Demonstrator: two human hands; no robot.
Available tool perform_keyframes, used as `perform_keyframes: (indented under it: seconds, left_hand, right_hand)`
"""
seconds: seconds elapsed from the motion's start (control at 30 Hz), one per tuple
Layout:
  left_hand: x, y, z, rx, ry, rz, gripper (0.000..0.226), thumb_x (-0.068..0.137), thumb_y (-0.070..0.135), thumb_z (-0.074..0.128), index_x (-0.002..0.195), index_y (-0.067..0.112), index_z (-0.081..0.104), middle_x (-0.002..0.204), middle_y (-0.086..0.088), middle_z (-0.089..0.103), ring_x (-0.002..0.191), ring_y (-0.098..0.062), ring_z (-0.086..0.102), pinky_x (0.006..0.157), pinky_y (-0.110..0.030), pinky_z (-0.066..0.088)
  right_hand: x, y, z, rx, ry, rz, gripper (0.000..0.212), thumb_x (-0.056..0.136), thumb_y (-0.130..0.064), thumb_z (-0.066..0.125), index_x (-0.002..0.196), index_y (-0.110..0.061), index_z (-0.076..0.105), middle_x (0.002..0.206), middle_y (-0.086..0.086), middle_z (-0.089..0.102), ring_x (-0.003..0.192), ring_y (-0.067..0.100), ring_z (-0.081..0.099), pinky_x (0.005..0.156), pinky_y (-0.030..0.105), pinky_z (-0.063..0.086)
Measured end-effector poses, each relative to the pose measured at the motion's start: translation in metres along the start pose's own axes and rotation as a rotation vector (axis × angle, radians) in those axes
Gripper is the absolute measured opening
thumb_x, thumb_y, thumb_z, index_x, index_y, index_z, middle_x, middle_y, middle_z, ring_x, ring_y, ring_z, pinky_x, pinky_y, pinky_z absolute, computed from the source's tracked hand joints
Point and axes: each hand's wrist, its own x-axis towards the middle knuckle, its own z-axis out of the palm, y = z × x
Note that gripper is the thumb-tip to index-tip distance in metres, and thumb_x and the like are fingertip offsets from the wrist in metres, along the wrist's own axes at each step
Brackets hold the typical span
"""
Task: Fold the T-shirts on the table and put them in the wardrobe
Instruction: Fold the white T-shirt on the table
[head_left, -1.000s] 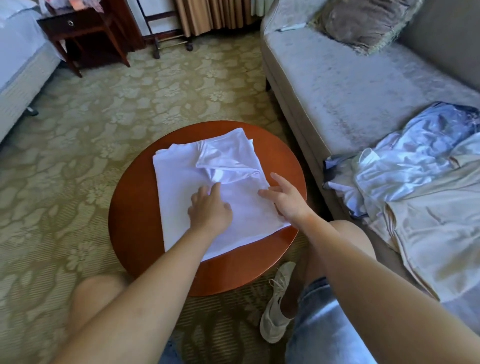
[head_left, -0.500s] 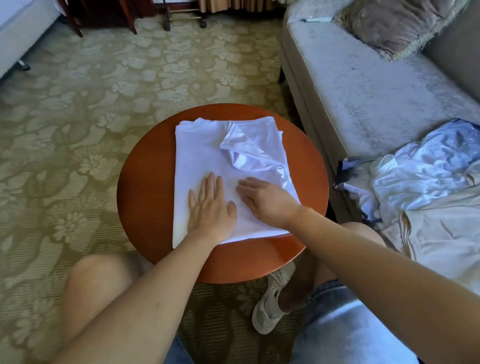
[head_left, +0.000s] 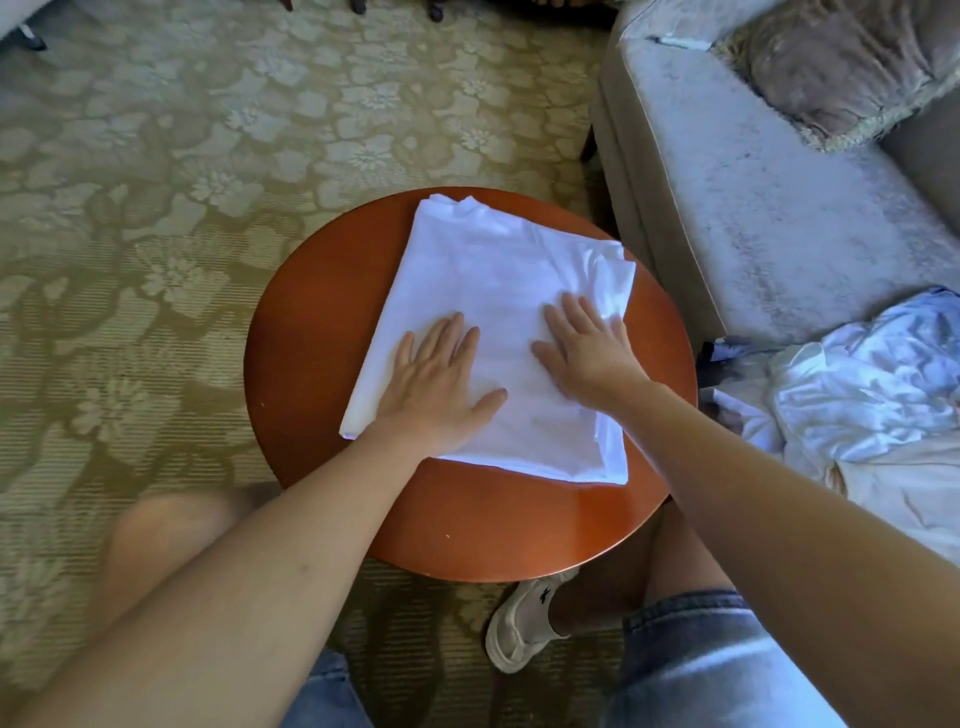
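A white T-shirt (head_left: 498, 270), folded into a rough rectangle, lies on the round reddish-brown table (head_left: 311, 332). My left hand (head_left: 436, 384) presses flat on its near left part with fingers straight and spread. My right hand (head_left: 587, 348) lies flat on its right part, fingers straight, touching the wrinkled right edge. Both palms rest on the cloth and neither hand grips anything.
A grey sofa (head_left: 769, 208) stands to the right with a cushion (head_left: 841, 67) at its far end. A pile of unfolded white and pale blue clothes (head_left: 857, 395) lies on its near seat. Patterned carpet (head_left: 182, 208) surrounds the table. My knees and a white shoe (head_left: 519, 623) are below.
The bunched sleeve at the shirt's far right has been flattened. Both hands have spread apart across the shirt, the right moving to the right edge. The camera has tilted down.
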Motion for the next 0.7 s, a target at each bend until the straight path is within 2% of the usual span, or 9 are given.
perform_keyframes:
  seconds: [0.13, 0.23, 0.33, 0.43, 0.53, 0.6, 0.63, 0.7]
  left_hand:
    - [0.008, -0.017, -0.007, -0.016, -0.013, 0.071, 0.093, 0.087, 0.073, 0.038, 0.156, 0.021, 0.003, 0.164, 0.004, -0.009, 0.149, -0.010, -0.013, 0.120, -0.037, -0.009]
    - [0.016, -0.032, -0.019, 0.020, -0.077, 0.070, 0.102, 0.079, 0.081, 0.040, 0.156, 0.025, 0.003, 0.163, 0.007, -0.010, 0.148, -0.009, -0.015, 0.120, -0.038, -0.010]
    - [0.021, -0.052, -0.034, 0.094, -0.121, 0.034, 0.109, 0.073, 0.087, 0.039, 0.156, 0.025, 0.004, 0.163, 0.006, -0.007, 0.148, -0.012, -0.013, 0.119, -0.047, -0.010]
    - [0.020, -0.071, -0.052, 0.127, -0.109, -0.127, 0.111, 0.073, 0.088, 0.037, 0.156, 0.023, 0.002, 0.163, 0.006, -0.004, 0.149, -0.018, -0.010, 0.119, -0.052, -0.007]
    - [0.012, -0.077, -0.060, 0.107, -0.030, -0.340, 0.094, 0.088, 0.072, 0.044, 0.156, 0.023, 0.001, 0.163, -0.001, 0.000, 0.149, -0.027, -0.001, 0.119, -0.053, 0.005]
    - [0.002, -0.066, -0.057, 0.012, 0.018, -0.432, 0.083, 0.093, 0.058, 0.048, 0.155, 0.022, 0.006, 0.162, -0.006, 0.003, 0.147, -0.031, 0.005, 0.117, -0.054, 0.016]
    - [-0.003, -0.057, -0.053, -0.055, 0.028, -0.468, 0.080, 0.093, 0.055, 0.048, 0.155, 0.022, 0.009, 0.161, -0.008, 0.005, 0.146, -0.033, 0.008, 0.116, -0.053, 0.019]
    - [-0.013, -0.036, -0.039, -0.168, 0.015, -0.537, 0.079, 0.094, 0.060, 0.043, 0.155, 0.023, 0.011, 0.162, -0.007, 0.005, 0.147, -0.034, 0.007, 0.117, -0.053, 0.014]
  right_hand:
    - [-0.010, -0.015, 0.008, -0.043, -0.039, 0.153, 0.070, 0.099, -0.059, 0.015, 0.156, -0.019, 0.006, 0.163, 0.008, -0.005, 0.150, 0.025, -0.008, 0.118, 0.051, -0.005]
    - [-0.022, -0.032, 0.008, -0.130, 0.001, 0.226, 0.075, 0.096, -0.063, 0.021, 0.152, -0.012, 0.017, 0.158, 0.020, 0.013, 0.146, 0.036, 0.010, 0.118, 0.054, 0.000]
    - [-0.044, -0.050, -0.005, -0.210, -0.096, 0.267, 0.081, 0.095, -0.066, 0.021, 0.150, -0.008, 0.022, 0.153, 0.023, 0.027, 0.143, 0.038, 0.021, 0.116, 0.051, 0.010]
    - [-0.071, -0.074, -0.018, -0.360, -0.156, 0.147, 0.071, 0.098, -0.062, 0.022, 0.136, -0.007, 0.046, 0.135, 0.015, 0.052, 0.128, 0.035, 0.045, 0.107, 0.046, 0.027]
    - [-0.085, -0.081, -0.027, -0.241, -0.065, 0.048, 0.051, 0.101, -0.052, 0.031, 0.115, -0.014, 0.063, 0.118, 0.009, 0.065, 0.112, 0.030, 0.059, 0.096, 0.040, 0.036]
    - [-0.081, -0.072, -0.030, -0.102, 0.035, 0.092, 0.045, 0.100, -0.047, 0.036, 0.116, -0.015, 0.061, 0.118, 0.010, 0.065, 0.112, 0.031, 0.059, 0.093, 0.039, 0.042]
    - [-0.077, -0.063, -0.028, -0.051, 0.063, 0.125, 0.044, 0.100, -0.047, 0.038, 0.123, -0.015, 0.058, 0.124, 0.010, 0.061, 0.117, 0.031, 0.054, 0.094, 0.040, 0.042]
    - [-0.068, -0.044, -0.018, 0.016, 0.045, 0.209, 0.050, 0.099, -0.048, 0.038, 0.138, -0.017, 0.044, 0.147, 0.011, 0.039, 0.136, 0.033, 0.034, 0.106, 0.049, 0.035]
